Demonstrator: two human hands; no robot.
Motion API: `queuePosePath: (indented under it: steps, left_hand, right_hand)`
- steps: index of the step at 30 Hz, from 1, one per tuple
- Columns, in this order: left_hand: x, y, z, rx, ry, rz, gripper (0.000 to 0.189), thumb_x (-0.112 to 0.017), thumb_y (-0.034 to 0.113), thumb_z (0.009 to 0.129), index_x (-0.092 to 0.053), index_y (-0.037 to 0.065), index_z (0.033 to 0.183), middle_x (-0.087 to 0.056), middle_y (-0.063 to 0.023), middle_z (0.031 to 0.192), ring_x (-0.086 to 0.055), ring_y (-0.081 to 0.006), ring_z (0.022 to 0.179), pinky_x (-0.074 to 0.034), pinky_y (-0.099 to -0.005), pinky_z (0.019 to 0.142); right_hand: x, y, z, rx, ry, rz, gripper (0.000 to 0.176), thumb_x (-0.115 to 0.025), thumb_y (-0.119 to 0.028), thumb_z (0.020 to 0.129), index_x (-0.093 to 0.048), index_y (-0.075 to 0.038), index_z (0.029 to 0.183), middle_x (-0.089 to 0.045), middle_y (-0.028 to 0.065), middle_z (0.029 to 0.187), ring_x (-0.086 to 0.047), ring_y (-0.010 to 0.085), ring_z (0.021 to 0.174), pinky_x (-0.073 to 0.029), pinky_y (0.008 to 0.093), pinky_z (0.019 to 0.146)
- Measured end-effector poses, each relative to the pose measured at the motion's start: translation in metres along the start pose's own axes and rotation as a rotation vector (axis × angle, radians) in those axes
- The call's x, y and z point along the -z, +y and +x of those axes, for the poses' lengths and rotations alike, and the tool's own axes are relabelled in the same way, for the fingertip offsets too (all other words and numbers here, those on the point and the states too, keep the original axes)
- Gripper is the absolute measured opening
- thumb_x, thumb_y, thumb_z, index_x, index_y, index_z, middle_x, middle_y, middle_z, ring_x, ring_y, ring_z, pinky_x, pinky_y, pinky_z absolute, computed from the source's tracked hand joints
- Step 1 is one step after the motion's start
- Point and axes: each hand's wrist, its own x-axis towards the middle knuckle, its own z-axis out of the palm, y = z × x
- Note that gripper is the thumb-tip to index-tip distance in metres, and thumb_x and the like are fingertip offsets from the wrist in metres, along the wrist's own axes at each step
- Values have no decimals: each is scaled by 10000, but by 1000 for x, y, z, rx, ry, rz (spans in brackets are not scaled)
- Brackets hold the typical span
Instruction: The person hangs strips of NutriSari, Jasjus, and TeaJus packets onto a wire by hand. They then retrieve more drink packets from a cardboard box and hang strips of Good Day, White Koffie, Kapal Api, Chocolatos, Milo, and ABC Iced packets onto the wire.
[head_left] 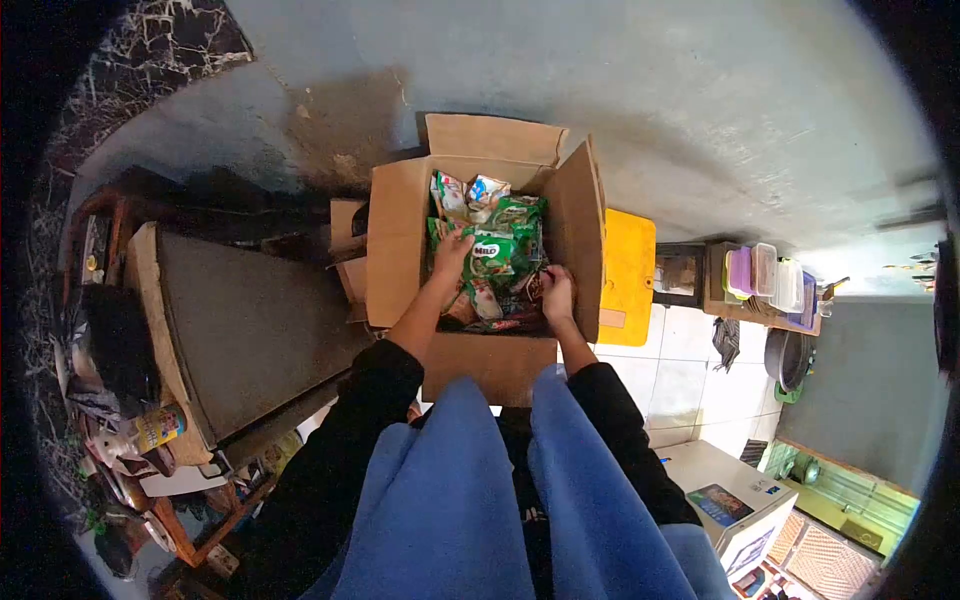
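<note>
An opened cardboard box (398,240) stands in front of my knees with its flaps folded out. Packets fill it loosely. My left hand (453,255) is inside, its fingers closed on the edge of a green Milo packet (492,256). Further green packets (520,212) and a white-and-blue packet (487,193) lie toward the far wall of the box. By the right wall, my right hand (558,294) has its fingers closed at a dark brown packet (528,287). Below the Milo packet, a green-and-white packet (484,300) lies between my hands.
A dark, flat-topped piece of furniture (260,320) stands on the left. To the right are a yellow panel (627,275), a shelf with plastic containers (763,270) and a white fridge-like cabinet (710,465). A grey wall (650,80) rises behind the box.
</note>
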Motion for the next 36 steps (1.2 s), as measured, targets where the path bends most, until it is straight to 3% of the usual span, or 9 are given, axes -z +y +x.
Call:
queuePosePath:
  steps: [2,6,9,16,21,24,28,31,36]
  left_hand:
    - [12,0,2,53,-33,-47,474,-579,202,794,-396,17,1191,-509,-92,1020,-481,-166,931,-377,-277,801]
    - [25,-35,7,-140,-316,-90,507,-584,80,771,-354,30,1220,-464,-119,1148,-460,-193,1030,-366,-283,858]
    - [12,-36,-35,-605,-40,701,541,-632,37,676,-410,67,1169,-414,-159,1168,-386,-312,1103,-329,-400,897]
    - [-27,-58,-101,-816,64,1240,497,-629,152,645,-440,81,1099,-399,-154,1143,-397,-304,1040,-341,-417,846]
    - [-28,-44,-112,-136,261,881,608,-657,289,633,-390,49,1124,-464,-181,1054,-478,-327,934,-343,-439,831]
    - [-23,-60,-104,-17,226,1112,544,-661,350,627,-472,59,1046,-524,-160,932,-514,-319,857,-372,-440,786]
    - [-14,-64,-93,58,-1,1090,394,-643,362,645,-550,70,892,-552,-138,829,-530,-305,808,-400,-407,743]
    - [-4,-73,-88,-196,29,860,240,-606,293,694,-562,68,763,-552,-133,790,-531,-285,751,-403,-349,699]
    - [35,-80,-53,-212,160,-102,116,-485,136,760,-487,20,752,-471,-40,686,-462,-155,663,-376,-282,632]
  right_hand:
    - [6,-1,4,-186,-140,146,120,-518,-88,784,-530,23,827,-549,149,730,-534,291,683,-417,351,638]
    - [8,-7,9,-24,-130,6,132,-516,-122,789,-538,-1,835,-543,176,747,-532,332,690,-420,373,633]
    - [6,-8,7,36,-230,-71,121,-522,-122,777,-536,-8,814,-535,195,774,-522,364,728,-417,397,643]
    - [12,-11,-7,58,-405,-187,107,-534,-88,741,-506,0,795,-530,195,780,-518,377,772,-419,437,682]
    - [27,-20,-9,116,-596,-361,202,-575,-33,676,-515,-9,867,-549,202,841,-536,360,816,-440,423,690]
    - [25,-18,-10,104,-605,-343,245,-610,-6,633,-526,1,863,-555,203,868,-537,350,839,-441,412,700]
    - [29,-15,-10,135,-593,-304,240,-625,-19,623,-533,6,844,-556,200,872,-538,350,835,-442,404,707]
    - [32,-12,-7,191,-597,-265,251,-630,-72,632,-543,-2,856,-559,195,871,-540,349,829,-443,397,717]
    - [38,-32,-7,83,-718,-294,395,-663,-196,633,-525,-16,956,-541,180,968,-511,348,907,-432,402,769]
